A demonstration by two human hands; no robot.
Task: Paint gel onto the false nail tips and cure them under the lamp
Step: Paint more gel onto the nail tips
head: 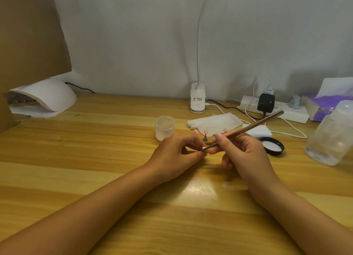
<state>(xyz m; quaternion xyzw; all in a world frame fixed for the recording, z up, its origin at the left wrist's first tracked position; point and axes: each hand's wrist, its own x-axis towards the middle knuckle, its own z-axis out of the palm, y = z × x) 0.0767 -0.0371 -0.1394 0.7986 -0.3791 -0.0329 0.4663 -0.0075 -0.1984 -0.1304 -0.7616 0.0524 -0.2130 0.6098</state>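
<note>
Your left hand [177,155] pinches nail tip [204,148] | right hand [245,153] grips brush [254,126] | risk: a shaky stroke could flood gel over the tip's edge

A: Dim, warm yellow cast overall. We get one glare patch on the table [200,189], just nearer us than the grip.
B: Agreed, so light falls from above. We see soft shadows under the left hand [177,155] and right hand [246,155], darkest beneath the right.
A: Wall [248,35] behind the grip is grey, shadowed far right.
B: Bottle [330,134] far right of the grip is blurred; edges bow, wide-angle.
A: At the grip, brush [248,127] tip and nail tip [204,148] smear together; we can't separate them.
</note>
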